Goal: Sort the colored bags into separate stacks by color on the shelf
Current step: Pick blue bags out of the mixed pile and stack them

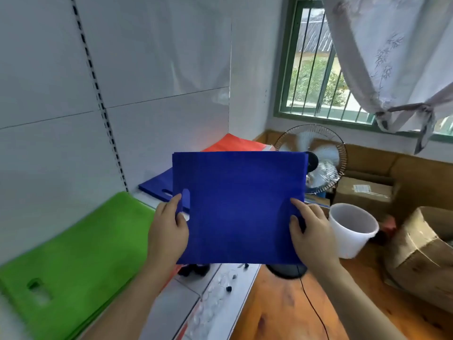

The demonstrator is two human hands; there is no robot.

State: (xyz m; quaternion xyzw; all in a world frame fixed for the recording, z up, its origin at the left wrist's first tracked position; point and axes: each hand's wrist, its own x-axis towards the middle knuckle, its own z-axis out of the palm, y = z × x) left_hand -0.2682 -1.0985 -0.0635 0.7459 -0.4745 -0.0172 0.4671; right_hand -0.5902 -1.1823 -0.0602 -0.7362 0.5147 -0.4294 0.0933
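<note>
Left hand [169,229] and right hand [310,231] each pinch a side edge of the blue bag [239,207], held flat in the air above the shelf [147,201] front edge. Below lie the green stack [73,261] at left, blue stack [157,187] behind, orange stack [232,143] farthest. Fan [318,163] and bucket [353,229] stand right, off the shelf.

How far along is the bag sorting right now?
Done: green stack, blue stack and orange-red stack lie separately on the shelf. In hand: left hand and right hand hold a blue bag, not yet placed. Unsorted bags aren't visible.
</note>
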